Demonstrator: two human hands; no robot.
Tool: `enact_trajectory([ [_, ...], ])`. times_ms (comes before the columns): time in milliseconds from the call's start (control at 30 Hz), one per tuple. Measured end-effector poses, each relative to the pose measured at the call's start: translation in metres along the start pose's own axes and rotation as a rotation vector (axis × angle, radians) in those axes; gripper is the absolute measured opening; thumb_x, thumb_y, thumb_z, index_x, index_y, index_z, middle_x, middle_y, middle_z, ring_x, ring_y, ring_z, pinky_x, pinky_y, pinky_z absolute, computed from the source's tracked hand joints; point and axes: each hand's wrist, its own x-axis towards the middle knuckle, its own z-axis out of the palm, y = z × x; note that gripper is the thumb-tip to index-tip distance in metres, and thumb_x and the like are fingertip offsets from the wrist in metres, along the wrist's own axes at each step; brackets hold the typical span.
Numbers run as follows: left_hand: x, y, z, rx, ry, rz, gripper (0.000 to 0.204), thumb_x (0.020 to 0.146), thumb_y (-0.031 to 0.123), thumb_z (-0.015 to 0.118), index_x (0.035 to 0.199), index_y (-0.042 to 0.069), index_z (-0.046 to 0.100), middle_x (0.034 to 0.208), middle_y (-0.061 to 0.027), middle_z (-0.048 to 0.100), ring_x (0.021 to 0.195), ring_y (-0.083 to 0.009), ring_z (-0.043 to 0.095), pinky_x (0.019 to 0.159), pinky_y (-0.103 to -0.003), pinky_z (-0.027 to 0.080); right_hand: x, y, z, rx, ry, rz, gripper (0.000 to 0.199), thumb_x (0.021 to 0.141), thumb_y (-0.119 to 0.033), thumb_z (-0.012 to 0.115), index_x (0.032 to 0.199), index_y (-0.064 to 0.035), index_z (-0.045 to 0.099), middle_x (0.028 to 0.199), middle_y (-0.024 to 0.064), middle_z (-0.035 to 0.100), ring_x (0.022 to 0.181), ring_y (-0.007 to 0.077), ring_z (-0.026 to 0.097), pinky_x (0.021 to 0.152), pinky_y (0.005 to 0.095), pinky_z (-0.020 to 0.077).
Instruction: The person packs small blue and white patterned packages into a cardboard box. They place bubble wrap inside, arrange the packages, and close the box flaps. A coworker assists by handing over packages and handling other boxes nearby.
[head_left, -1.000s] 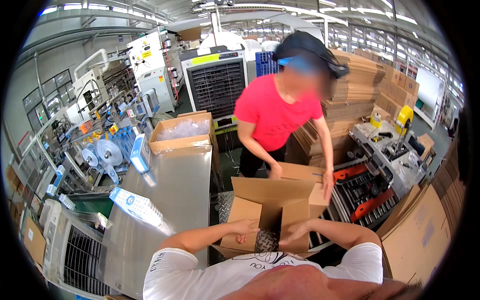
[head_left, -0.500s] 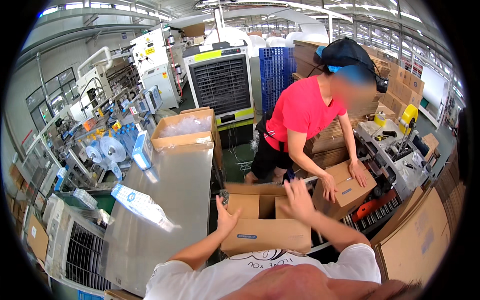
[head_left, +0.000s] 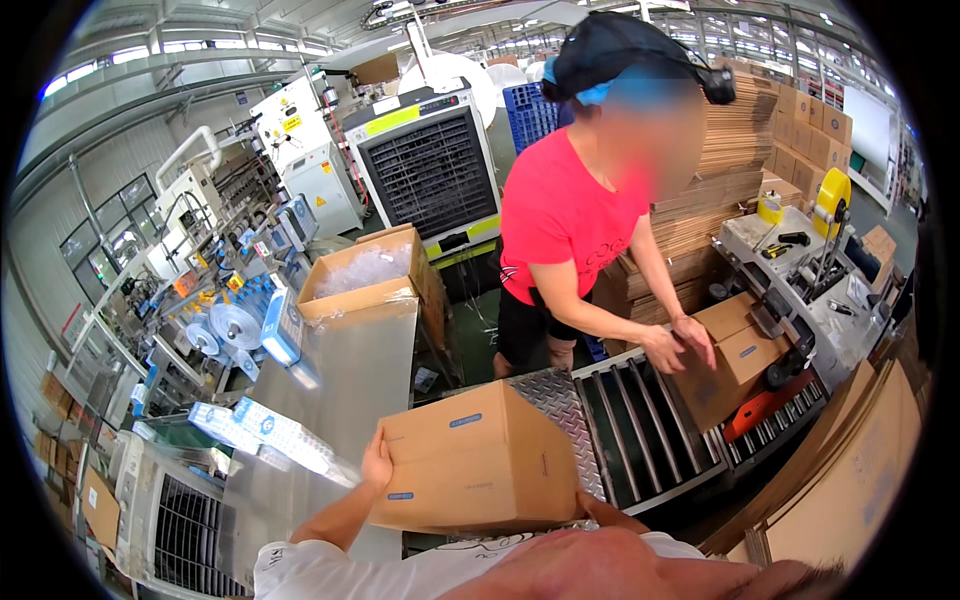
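Note:
A brown cardboard box (head_left: 450, 455), tilted, is held up in front of my body. My left hand (head_left: 377, 462) presses against its left side, the thumb laid along the edge. At its lower right corner is my right hand (head_left: 592, 505), mostly hidden, with its fingers against the box. The box's open or closed flaps cannot be made out from here. Across from me, a co-worker in a red shirt (head_left: 570, 220) has both hands at another cardboard box (head_left: 735, 350) on the roller conveyor.
Left of me is a metal table (head_left: 350, 365) with several blue-and-white packages (head_left: 285, 432) and an open carton of clear plastic (head_left: 365, 270). A roller conveyor (head_left: 640, 430) leads right to a taping machine with a yellow tape roll (head_left: 827, 200). Flat cardboard sheets (head_left: 850, 470) stand at the right.
The box in front of me has been lifted and turned, and both hands now hold it. The co-worker's box has moved right toward the taping machine. A second package appears on the table.

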Motion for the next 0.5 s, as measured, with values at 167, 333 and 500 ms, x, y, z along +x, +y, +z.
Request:
enact_trajectory([
  [167, -0.014, -0.053, 0.015, -0.116, -0.022, -0.111, 0.056, 0.097, 0.043, 0.043, 0.139, 0.007, 0.043, 0.129, -0.0204, 0.053, 0.120, -0.0345, 0.050, 0.103, -0.041, 0.038, -0.088, -0.128, -0.068, -0.452, 0.274, -0.142, 0.038, 0.088, -0.030, 0.049, 0.114, -0.0034, 0.059, 0.104, 0.0144, 0.063, 0.095, 0.0271, 0.061, 0.083, 0.0405, 0.0501],
  [333, -0.094, 0.053, 0.023, -1.235, -0.079, -0.397, 0.072, 0.095, 0.063, 0.032, 0.139, 0.007, 0.042, 0.135, -0.0129, 0.050, 0.126, -0.0303, 0.046, 0.107, -0.043, 0.036, -0.344, -0.309, 0.073, -0.352, 0.132, -0.688, 0.033, 0.084, -0.021, 0.065, 0.112, -0.0017, 0.063, 0.102, 0.0100, 0.069, 0.090, 0.0204, 0.067, 0.081, 0.0342, 0.0548],
  [500, -0.088, -0.006, 0.030, -1.198, -0.382, -0.664, 0.086, 0.088, 0.075, 0.027, 0.140, 0.008, 0.039, 0.138, -0.0130, 0.047, 0.128, -0.0304, 0.044, 0.105, -0.049, 0.037, -0.385, -0.277, 0.235, -0.684, 0.044, -0.728, 0.048, 0.088, -0.010, 0.054, 0.134, -0.0006, 0.045, 0.120, 0.0120, 0.060, 0.112, 0.0198, 0.057, 0.097, 0.0311, 0.0437],
])
